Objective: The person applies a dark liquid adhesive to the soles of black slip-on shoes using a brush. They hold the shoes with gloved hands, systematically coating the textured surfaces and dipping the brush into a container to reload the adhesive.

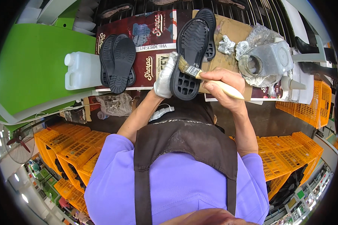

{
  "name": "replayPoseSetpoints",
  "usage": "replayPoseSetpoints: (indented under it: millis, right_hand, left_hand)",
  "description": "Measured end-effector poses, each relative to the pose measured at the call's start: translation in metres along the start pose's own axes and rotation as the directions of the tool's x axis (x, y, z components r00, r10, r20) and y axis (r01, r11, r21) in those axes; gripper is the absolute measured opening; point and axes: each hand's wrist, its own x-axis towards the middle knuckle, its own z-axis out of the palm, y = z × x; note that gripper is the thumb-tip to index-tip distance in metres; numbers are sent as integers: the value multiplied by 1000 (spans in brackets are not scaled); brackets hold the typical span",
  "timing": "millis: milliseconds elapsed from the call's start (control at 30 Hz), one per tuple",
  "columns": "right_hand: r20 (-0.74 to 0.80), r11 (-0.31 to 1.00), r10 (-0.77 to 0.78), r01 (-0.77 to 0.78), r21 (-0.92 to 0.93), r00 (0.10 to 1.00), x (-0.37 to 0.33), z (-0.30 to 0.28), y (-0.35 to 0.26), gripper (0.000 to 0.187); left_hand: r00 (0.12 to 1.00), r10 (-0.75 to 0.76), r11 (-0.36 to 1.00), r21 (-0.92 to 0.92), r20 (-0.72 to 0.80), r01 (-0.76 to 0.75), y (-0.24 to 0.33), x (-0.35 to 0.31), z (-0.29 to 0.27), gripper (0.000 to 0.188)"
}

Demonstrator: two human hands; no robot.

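Note:
A black shoe sole (193, 39) is held over the work surface, its hollow, ribbed side facing up and its gridded end nearest me. My left hand (164, 78), in a white glove, is closed on the sole's left edge. A flat paintbrush (192, 70) with a pale handle is gripped in my bare right hand (227, 84). Its bristles touch the inside of the sole near the grid. Behind this sole, partly hidden, lies another black sole (206, 15). Several more soles (118, 60) are stacked at the left, the top one tread up.
A white plastic jug (84, 73) stands at the left beside a green panel (41, 67). On the cardboard (229, 28) at right are a clear wide-mouthed container (272, 58) and crumpled white wads (226, 45). Orange crates (79, 148) stand behind me on both sides.

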Motion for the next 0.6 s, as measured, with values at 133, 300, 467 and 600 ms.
replayPoseSetpoints:
  millis: [133,300,467,600]
  right_hand:
    - [34,1000,-23,23,-3,999,-1,3,-6,17]
    - [82,1000,-24,24,0,996,-1,1,-11,18]
    - [124,1000,-19,17,16,992,1,-1,-16,19]
    - [149,997,-20,9,70,989,3,-6,-20,19]
  left_hand:
    - [999,45,995,84,16,-46,3,5,5,60]
    - [999,54,999,4,10,-54,5,10,-3,61]
    - [998,29,998,-54,-59,-32,13,6,17,44]
    - [997,-35,990,-137,65,44,18,4,19,41]
